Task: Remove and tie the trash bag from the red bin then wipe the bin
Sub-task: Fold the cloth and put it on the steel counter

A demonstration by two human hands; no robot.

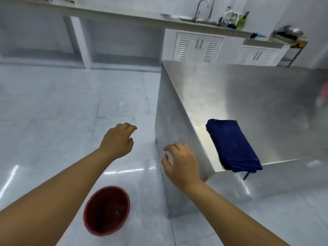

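The red bin [108, 206] stands upright on the tiled floor [53, 112], its bare red inside showing, near the left side of the steel surface [248, 96]. Above it the left hand [118, 142] and the right hand [181, 166] hover apart, each grip loose-fingered and holding nothing. A folded blue cloth [234, 146] lies at the surface's near left corner, overhanging the near edge.
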